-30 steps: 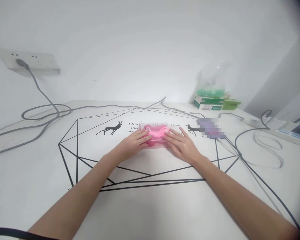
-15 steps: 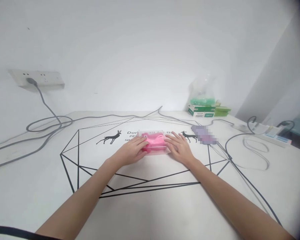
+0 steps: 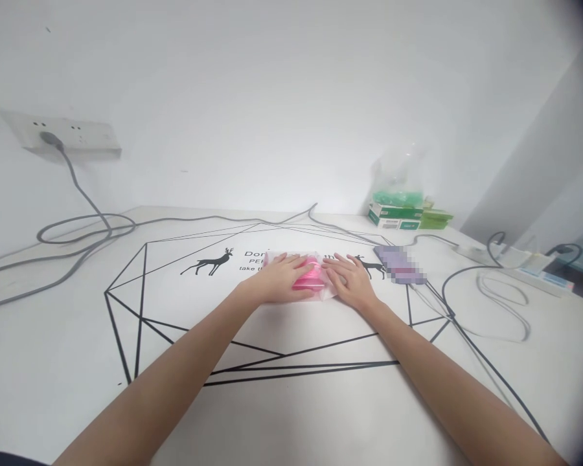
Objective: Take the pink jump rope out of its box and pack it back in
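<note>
A clear plastic bag (image 3: 315,294) with a bright pink item (image 3: 311,279) inside lies on the white table in front of me. The pink item's kind is hard to make out, since my fingers hide much of it. My left hand (image 3: 282,278) lies over the left part of the bag, palm down and fingers stretched across it. At the bag's right edge, my right hand (image 3: 350,281) rests with its fingers spread, fingertips touching the plastic.
A blurred purple phone-like object (image 3: 398,264) lies to the right, with cables around it. Farther back stand green-and-white boxes (image 3: 396,215) under a clear bag (image 3: 398,184). A power strip (image 3: 539,275) sits at far right; a wall socket (image 3: 82,133) holds a plug.
My left hand has moved right, from the bag's left edge onto its top, covering more of the pink item. My right hand stays at the right edge. The view has shifted slightly.
</note>
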Action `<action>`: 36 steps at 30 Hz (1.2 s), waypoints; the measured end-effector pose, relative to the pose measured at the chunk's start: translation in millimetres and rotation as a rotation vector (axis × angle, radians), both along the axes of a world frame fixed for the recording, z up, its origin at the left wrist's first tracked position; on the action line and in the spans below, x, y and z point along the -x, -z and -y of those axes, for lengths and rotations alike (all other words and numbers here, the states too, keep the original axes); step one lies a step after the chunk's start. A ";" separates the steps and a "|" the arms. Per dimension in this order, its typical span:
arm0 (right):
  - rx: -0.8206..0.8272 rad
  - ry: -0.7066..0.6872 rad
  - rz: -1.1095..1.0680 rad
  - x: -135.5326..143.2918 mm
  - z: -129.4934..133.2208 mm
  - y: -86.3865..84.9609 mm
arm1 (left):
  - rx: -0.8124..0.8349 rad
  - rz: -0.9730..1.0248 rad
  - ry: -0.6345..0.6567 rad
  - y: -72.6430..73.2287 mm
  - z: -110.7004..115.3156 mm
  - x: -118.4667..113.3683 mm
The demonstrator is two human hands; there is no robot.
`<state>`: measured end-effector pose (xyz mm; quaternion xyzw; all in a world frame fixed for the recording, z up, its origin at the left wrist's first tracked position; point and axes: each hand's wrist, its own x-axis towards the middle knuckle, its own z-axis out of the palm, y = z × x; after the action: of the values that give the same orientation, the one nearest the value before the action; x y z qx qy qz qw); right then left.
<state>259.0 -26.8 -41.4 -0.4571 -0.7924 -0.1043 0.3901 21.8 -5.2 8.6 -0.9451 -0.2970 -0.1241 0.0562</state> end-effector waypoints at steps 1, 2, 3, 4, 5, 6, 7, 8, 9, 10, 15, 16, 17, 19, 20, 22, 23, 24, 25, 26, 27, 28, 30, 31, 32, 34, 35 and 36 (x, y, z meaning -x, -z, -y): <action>0.008 -0.001 -0.008 -0.5 -0.9 0.3 | -0.007 0.009 0.011 1.8 -0.3 0.6; 0.016 0.001 -0.016 -0.9 -1.7 0.4 | -0.016 0.021 0.008 3.4 -0.3 1.0; 0.023 -0.003 -0.019 -1.1 -2.3 0.4 | -0.025 0.032 -0.007 4.7 0.1 1.1; 0.031 -0.010 -0.020 -1.3 -2.7 0.3 | -0.032 0.043 -0.028 5.6 0.7 0.9; 0.033 -0.018 -0.027 -1.3 -2.9 0.0 | -0.036 0.049 -0.043 6.2 1.4 0.4; 0.036 -0.025 -0.039 -1.2 -2.9 -0.4 | -0.037 0.050 -0.051 6.4 2.0 -0.3; 0.038 -0.034 -0.057 -1.1 -2.8 -0.8 | -0.037 0.050 -0.049 6.4 2.5 -1.1; 0.036 -0.037 -0.087 -1.1 -2.6 -1.2 | -0.037 0.049 -0.044 6.2 2.9 -1.8; 0.034 -0.040 -0.121 -1.1 -2.5 -1.4 | -0.037 0.047 -0.041 5.9 3.2 -2.5; 0.034 -0.045 -0.155 -1.2 -2.4 -1.4 | -0.037 0.043 -0.040 5.6 3.4 -2.9; 0.059 -0.109 -0.261 -2.6 -2.8 -0.4 | -0.034 0.029 -0.035 4.2 4.2 -3.8; 0.055 -0.120 -0.283 -2.7 -2.9 -0.5 | -0.035 0.034 -0.032 3.9 4.5 -4.0; 0.046 -0.129 -0.306 -2.7 -2.9 -0.8 | -0.036 0.038 -0.030 3.7 4.8 -4.3; 0.030 -0.152 -0.347 -2.1 -2.2 -2.4 | -0.034 0.033 -0.035 3.4 5.4 -4.8; 0.028 -0.165 -0.360 -1.6 -1.4 -3.5 | -0.032 0.025 -0.042 3.5 5.6 -5.0; 0.037 -0.189 -0.384 0.0 0.8 -6.2 | -0.033 0.012 -0.054 3.9 5.9 -5.1; 0.044 -0.198 -0.397 1.1 2.2 -7.5 | -0.037 0.011 -0.056 4.3 6.0 -5.0; 0.051 -0.205 -0.412 2.4 3.7 -8.8 | -0.044 0.014 -0.052 4.7 6.0 -4.8; 0.056 -0.213 -0.428 3.8 5.2 -10.1 | -0.051 0.019 -0.048 5.2 6.0 -4.5; 0.061 -0.221 -0.441 5.4 6.8 -11.3 | -0.060 0.023 -0.044 5.6 6.0 -4.1; 0.066 -0.230 -0.450 7.0 8.4 -12.4 | -0.068 0.026 -0.041 6.0 5.9 -3.8; 0.071 -0.241 -0.448 8.5 9.9 -13.4 | -0.074 0.026 -0.041 6.4 5.9 -3.4; 0.077 -0.269 -0.421 11.0 12.5 -14.8 | -0.075 0.022 -0.046 7.1 5.6 -2.8; 0.076 -0.286 -0.401 11.9 13.7 -15.1 | -0.068 0.018 -0.046 7.4 5.3 -2.6; 0.073 -0.305 -0.381 12.5 14.7 -14.9 | -0.058 0.014 -0.045 7.7 5.1 -2.5; 0.074 -0.344 -0.336 13.3 16.2 -13.5 | -0.036 0.015 -0.044 8.1 4.6 -2.3; 0.078 -0.361 -0.311 13.5 16.6 -12.2 | -0.028 0.017 -0.045 8.2 4.3 -2.3; 0.087 -0.376 -0.282 13.7 16.9 -10.7 | -0.022 0.021 -0.046 8.2 4.1 -2.3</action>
<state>245.3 -43.7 -30.7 -0.3277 -0.8052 0.0691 0.4894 24.1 -9.4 0.4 -0.9360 -0.3177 -0.1359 0.0666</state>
